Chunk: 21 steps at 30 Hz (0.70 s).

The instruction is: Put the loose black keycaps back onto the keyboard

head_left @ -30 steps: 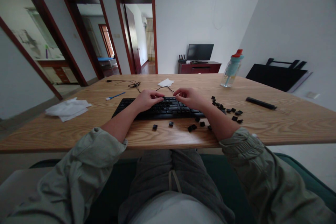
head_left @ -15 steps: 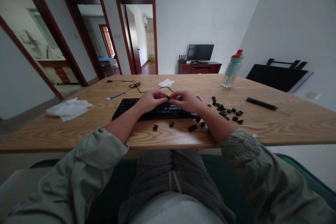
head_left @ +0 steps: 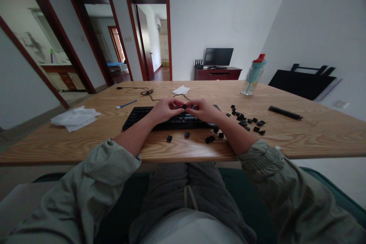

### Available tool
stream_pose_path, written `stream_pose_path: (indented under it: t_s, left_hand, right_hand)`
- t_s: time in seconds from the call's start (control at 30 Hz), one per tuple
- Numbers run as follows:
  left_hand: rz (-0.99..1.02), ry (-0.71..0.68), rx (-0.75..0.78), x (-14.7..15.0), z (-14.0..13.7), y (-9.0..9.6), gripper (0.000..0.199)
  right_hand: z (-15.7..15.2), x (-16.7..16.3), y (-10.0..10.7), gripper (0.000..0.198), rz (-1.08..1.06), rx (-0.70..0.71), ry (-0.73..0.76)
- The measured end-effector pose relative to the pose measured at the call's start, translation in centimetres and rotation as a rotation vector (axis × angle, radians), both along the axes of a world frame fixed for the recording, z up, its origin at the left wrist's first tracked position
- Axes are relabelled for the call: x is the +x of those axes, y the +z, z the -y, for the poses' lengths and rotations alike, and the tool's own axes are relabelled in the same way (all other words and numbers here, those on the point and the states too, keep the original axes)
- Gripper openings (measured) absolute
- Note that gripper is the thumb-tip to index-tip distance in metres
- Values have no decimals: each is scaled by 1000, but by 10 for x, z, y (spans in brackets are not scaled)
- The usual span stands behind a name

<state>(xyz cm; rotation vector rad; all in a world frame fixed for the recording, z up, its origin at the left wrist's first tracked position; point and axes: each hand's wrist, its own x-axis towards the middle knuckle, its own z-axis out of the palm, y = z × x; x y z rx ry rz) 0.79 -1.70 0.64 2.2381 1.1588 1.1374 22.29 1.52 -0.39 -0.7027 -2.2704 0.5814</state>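
A black keyboard point(head_left: 135, 116) lies on the wooden table, partly covered by my hands and forearms. Above its middle, a small black keycap point(head_left: 184, 106) is pinched between the fingertips of both hands. My left hand point(head_left: 166, 109) is closed on it from the left, my right hand point(head_left: 203, 109) from the right. Some keys are off the keyboard under my right hand, where bare parts show. Loose keycaps point(head_left: 243, 122) are scattered right of my right forearm. More lie along the front, among them one keycap point(head_left: 169, 138) before the keyboard.
Crumpled white tissues point(head_left: 74, 118) and a blue brush point(head_left: 126, 104) lie to the left. A coiled cable point(head_left: 146, 92) and white paper point(head_left: 181, 90) are behind the keyboard. At the right stand a water bottle point(head_left: 253, 76) and, lying flat, a long black bar point(head_left: 285, 113).
Between my fingertips the keycap has turned and shifted slightly, and now shows more plainly. My hands and forearms stay nearly in the same place.
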Motion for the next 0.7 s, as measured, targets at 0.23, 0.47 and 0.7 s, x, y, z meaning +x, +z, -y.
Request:
stream_pose_path:
  t_s: [0.23, 0.47, 0.7]
  left_hand:
    - [-51, 57, 71, -2, -2, -1, 35]
    - [-46, 42, 118, -2, -1, -1, 34]
    - [-54, 22, 62, -1, 1, 3, 37]
  right_hand:
    - [-3, -2, -1, 36, -37, -17, 53]
    - [-2, -3, 0, 39, -71, -6, 67]
    - [0, -3, 0, 43, -49, -41, 55]
